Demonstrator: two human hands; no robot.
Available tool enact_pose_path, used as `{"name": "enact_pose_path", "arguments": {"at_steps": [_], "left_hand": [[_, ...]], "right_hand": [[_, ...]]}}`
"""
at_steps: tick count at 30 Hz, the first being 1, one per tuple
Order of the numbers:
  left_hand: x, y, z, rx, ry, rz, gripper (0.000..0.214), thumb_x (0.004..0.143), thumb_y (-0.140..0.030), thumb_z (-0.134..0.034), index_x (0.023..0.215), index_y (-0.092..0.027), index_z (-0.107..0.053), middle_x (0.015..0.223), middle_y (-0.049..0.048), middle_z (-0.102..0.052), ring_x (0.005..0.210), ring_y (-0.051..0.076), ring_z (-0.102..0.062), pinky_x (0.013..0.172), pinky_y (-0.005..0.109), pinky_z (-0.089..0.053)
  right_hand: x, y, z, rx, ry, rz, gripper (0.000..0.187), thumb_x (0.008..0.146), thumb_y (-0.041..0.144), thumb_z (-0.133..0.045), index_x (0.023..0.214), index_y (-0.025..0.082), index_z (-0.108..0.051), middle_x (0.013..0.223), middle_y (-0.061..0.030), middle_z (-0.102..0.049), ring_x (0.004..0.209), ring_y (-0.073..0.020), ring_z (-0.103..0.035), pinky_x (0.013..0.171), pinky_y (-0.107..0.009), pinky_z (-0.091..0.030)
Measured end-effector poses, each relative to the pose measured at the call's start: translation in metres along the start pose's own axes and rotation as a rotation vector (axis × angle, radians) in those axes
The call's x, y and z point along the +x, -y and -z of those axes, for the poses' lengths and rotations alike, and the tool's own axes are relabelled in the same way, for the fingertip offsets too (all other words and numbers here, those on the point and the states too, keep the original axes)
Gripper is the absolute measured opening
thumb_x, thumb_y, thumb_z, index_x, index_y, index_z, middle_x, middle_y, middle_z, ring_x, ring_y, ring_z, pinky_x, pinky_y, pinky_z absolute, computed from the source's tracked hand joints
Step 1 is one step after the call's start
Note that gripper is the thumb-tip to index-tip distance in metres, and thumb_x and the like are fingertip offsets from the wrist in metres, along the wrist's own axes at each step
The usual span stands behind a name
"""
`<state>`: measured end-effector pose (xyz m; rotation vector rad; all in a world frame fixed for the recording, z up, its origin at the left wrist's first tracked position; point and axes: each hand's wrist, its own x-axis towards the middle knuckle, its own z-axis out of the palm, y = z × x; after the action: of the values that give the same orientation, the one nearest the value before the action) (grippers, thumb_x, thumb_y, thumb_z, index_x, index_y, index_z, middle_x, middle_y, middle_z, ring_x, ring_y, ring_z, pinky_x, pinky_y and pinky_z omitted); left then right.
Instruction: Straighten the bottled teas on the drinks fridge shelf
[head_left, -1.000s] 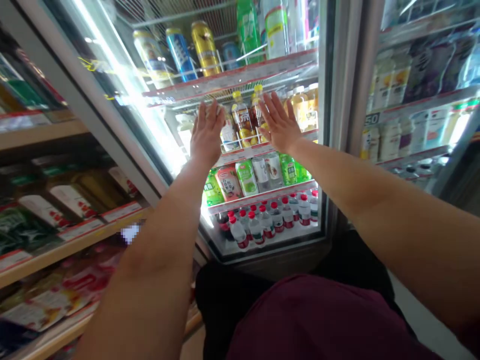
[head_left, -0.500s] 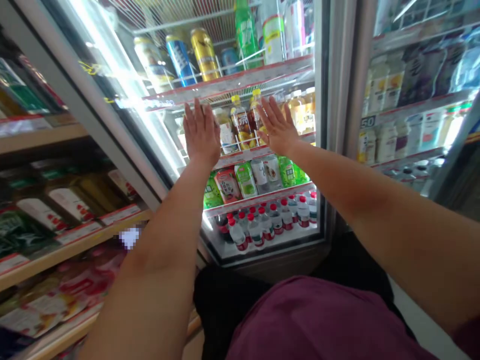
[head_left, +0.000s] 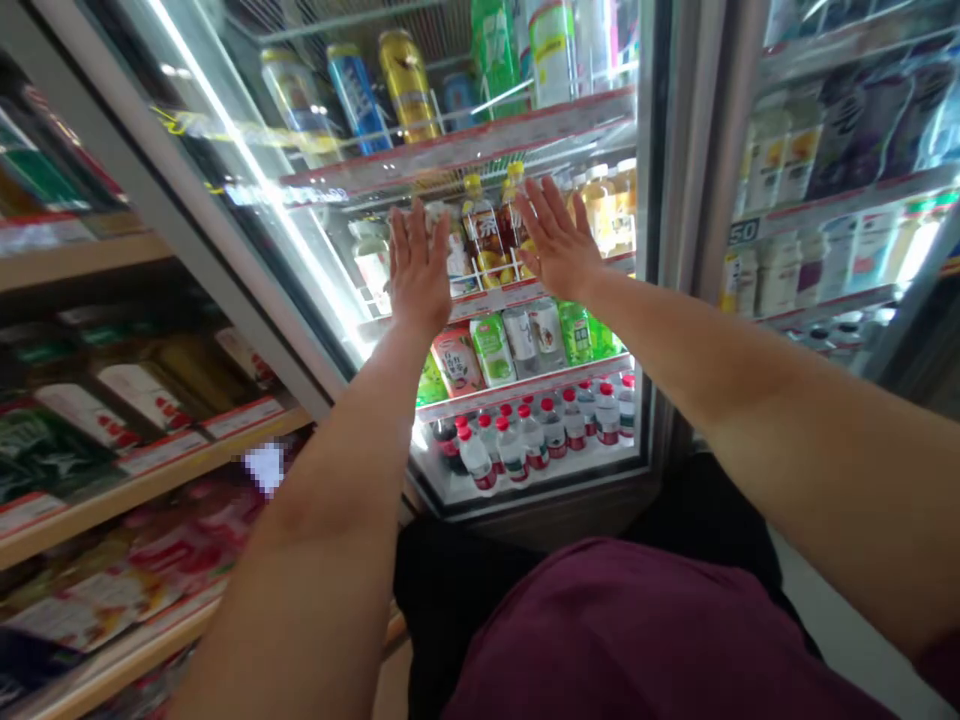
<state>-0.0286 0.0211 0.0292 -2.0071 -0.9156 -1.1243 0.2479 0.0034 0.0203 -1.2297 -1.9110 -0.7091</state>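
My left hand [head_left: 420, 268] is stretched out with its fingers extended, in front of the middle shelf of a lit drinks fridge. White-labelled bottles [head_left: 459, 250] show beside and partly behind it. My right hand [head_left: 561, 240] is held out flat at the same height, fingers spread, in front of yellow-capped tea bottles [head_left: 484, 230] and amber drink bottles [head_left: 598, 205]. Both hands are empty. Reflections and stickers suggest glass before the shelves; whether my palms touch it, I cannot tell.
Cans [head_left: 409, 85] stand on the upper shelf, cartons [head_left: 491, 348] below the hands, and red-capped water bottles [head_left: 512, 450] at the bottom. A wooden shelf [head_left: 150, 465] with bottles is on the left. Another fridge's frame [head_left: 709, 150] rises on the right.
My left hand has shifted slightly right and its fingers are a little lower in the view. My right hand stays almost where it was. The view has tilted slightly.
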Motion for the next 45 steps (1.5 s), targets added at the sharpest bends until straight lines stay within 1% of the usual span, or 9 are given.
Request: {"name": "enact_pose_path", "arguments": {"at_steps": [5,10,18,25,29,34,37,41,45], "left_hand": [[-0.007,-0.006,0.005,-0.033,0.167,-0.144,0.063,0.104,-0.008,-0.038,0.162,-0.023,-0.059,0.18,0.0062,-0.035,0.171,0.029,-0.014,0.14,0.061,-0.018],[0.005,0.005,0.004,-0.035,0.112,-0.063,0.06,0.108,-0.014,-0.036,0.166,-0.022,-0.052,0.184,-0.0019,-0.025,0.172,0.027,-0.003,0.142,0.059,-0.012],[-0.022,-0.024,-0.009,-0.054,0.285,-0.264,0.061,0.1,-0.009,-0.052,0.156,-0.028,-0.066,0.174,0.0049,-0.047,0.17,0.031,-0.019,0.14,0.058,-0.013],[0.002,-0.015,-0.006,-0.037,0.126,-0.127,0.065,0.104,-0.006,-0.045,0.163,-0.03,-0.06,0.178,0.0011,-0.038,0.172,0.028,-0.005,0.141,0.061,-0.01],[-0.019,-0.025,-0.011,-0.008,0.19,-0.18,0.058,0.108,-0.01,-0.038,0.16,-0.019,-0.06,0.176,0.0052,-0.042,0.171,0.028,-0.006,0.141,0.056,-0.013],[-0.002,-0.002,-0.001,-0.006,0.27,-0.304,0.06,0.106,-0.008,-0.042,0.159,-0.029,-0.063,0.174,0.0019,-0.046,0.17,0.027,-0.016,0.142,0.06,-0.019],[0.011,0.011,0.002,0.045,0.171,-0.148,0.068,0.105,-0.004,-0.038,0.166,-0.03,-0.054,0.18,-0.0062,-0.033,0.172,0.024,-0.004,0.142,0.061,-0.012],[-0.012,-0.003,-0.004,0.049,0.027,0.084,0.065,0.108,-0.01,-0.039,0.172,-0.021,-0.047,0.184,0.0023,-0.022,0.172,0.026,0.006,0.143,0.058,-0.006],[-0.032,-0.017,-0.003,-0.019,0.133,-0.062,0.061,0.105,-0.017,-0.048,0.166,-0.021,-0.055,0.179,0.0089,-0.036,0.171,0.033,-0.007,0.14,0.066,-0.013]], "right_hand": [[-0.001,0.002,0.001,-0.011,0.001,0.0,0.08,0.108,0.037,-0.039,0.181,0.017,-0.014,0.189,-0.0031,-0.005,0.175,-0.0337,0.001,0.141,-0.066,-0.002],[-0.001,0.003,0.002,-0.006,-0.004,0.004,0.079,0.108,0.037,-0.038,0.181,0.019,-0.014,0.188,-0.0034,-0.007,0.175,-0.0342,-0.001,0.141,-0.068,-0.004],[-0.001,0.001,0.001,-0.004,0.002,0.013,0.082,0.108,0.039,-0.04,0.182,0.022,-0.007,0.188,-0.0014,-0.006,0.174,-0.0332,0.002,0.141,-0.068,-0.001],[-0.003,0.003,0.003,-0.013,0.001,0.003,0.08,0.109,0.04,-0.038,0.182,0.02,-0.009,0.188,-0.0018,-0.006,0.175,-0.0332,0.002,0.141,-0.068,-0.001],[-0.002,0.005,0.005,-0.023,0.012,0.003,0.079,0.109,0.038,-0.036,0.181,0.014,-0.013,0.189,-0.004,-0.004,0.175,-0.0321,0.001,0.141,-0.064,0.0],[-0.003,0.008,0.008,-0.051,0.023,-0.01,0.08,0.107,0.036,-0.035,0.18,0.012,-0.013,0.189,-0.0051,-0.005,0.175,-0.0306,-0.001,0.142,-0.061,0.0],[-0.003,0.007,0.007,-0.029,0.015,-0.006,0.08,0.107,0.036,-0.035,0.181,0.013,-0.014,0.189,-0.0045,-0.006,0.175,-0.0315,-0.001,0.142,-0.062,-0.001],[-0.003,0.007,0.005,-0.004,0.017,0.0,0.081,0.106,0.035,-0.038,0.18,0.01,-0.015,0.189,-0.0069,-0.006,0.175,-0.0349,-0.001,0.142,-0.064,-0.001],[-0.003,0.008,0.005,0.001,0.004,-0.005,0.082,0.105,0.035,-0.038,0.18,0.01,-0.017,0.189,-0.0076,-0.008,0.174,-0.0354,-0.002,0.142,-0.065,-0.002]]}}
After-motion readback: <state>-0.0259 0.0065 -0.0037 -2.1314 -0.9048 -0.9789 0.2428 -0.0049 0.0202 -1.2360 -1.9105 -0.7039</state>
